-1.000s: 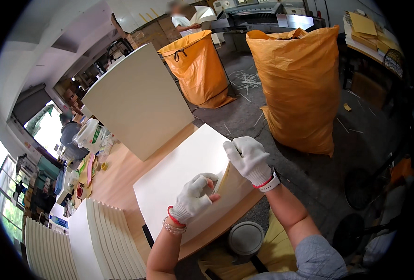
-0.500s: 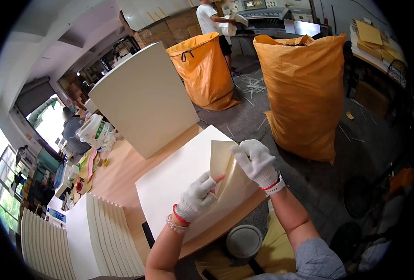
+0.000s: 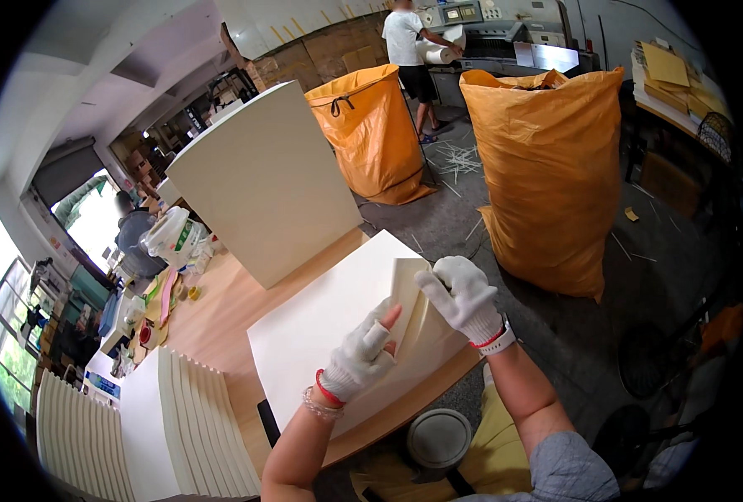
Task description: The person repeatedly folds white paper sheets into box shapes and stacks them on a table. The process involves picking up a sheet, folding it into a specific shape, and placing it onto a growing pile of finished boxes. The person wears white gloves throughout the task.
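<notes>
On the table in front of me lies a large white paper sheet point(image 3: 321, 335), possibly a stack. A cream flap point(image 3: 406, 280) is lifted along its right side. My right hand point(image 3: 462, 299), in a white knitted glove, pinches the upper right edge of this flap. My left hand point(image 3: 361, 353), gloved with bare fingertips showing, hovers over the sheet just left of the flap. Its bare finger and thumb are apart with nothing visible between them. The flap's underside and the lower right edge are partly hidden by my hands.
A tall pale stack of sheets point(image 3: 271, 184) stands behind on the wooden table point(image 3: 212, 305). Fanned white sheets point(image 3: 195, 427) stand at the near left. Two orange sacks point(image 3: 547, 176) point(image 3: 367, 134) are on the floor beyond. A round grey stool top point(image 3: 439, 437) is below the table edge; a person point(image 3: 405, 42) works far back.
My left hand has come off the flap, its bare finger now raised and extended. The flap leans further right in my right hand. The view has shifted slightly, showing more of the far person.
</notes>
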Available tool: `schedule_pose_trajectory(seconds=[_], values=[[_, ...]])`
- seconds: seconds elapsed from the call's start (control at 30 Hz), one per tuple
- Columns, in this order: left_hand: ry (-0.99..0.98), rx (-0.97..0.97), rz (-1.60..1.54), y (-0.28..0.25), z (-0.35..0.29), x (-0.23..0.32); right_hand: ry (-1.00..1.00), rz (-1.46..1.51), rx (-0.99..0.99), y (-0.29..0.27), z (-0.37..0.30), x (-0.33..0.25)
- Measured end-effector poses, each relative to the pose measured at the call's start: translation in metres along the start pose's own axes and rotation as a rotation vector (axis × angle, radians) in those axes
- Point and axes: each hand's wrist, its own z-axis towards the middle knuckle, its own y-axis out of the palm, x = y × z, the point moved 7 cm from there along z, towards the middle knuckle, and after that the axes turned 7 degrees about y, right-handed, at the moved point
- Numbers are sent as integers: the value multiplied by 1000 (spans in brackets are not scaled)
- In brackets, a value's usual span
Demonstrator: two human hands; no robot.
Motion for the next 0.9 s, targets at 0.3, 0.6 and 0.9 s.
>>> schedule_pose_trajectory(seconds=[0.3, 0.6, 0.9], values=[[18, 9, -136, 1, 8, 3, -262, -261, 145, -8, 0, -23], [180, 63, -21, 3, 2, 0, -44, -29, 25, -4, 0, -8], [-71, 3, -204, 9, -2, -8, 30, 29, -21, -12, 18, -27]])
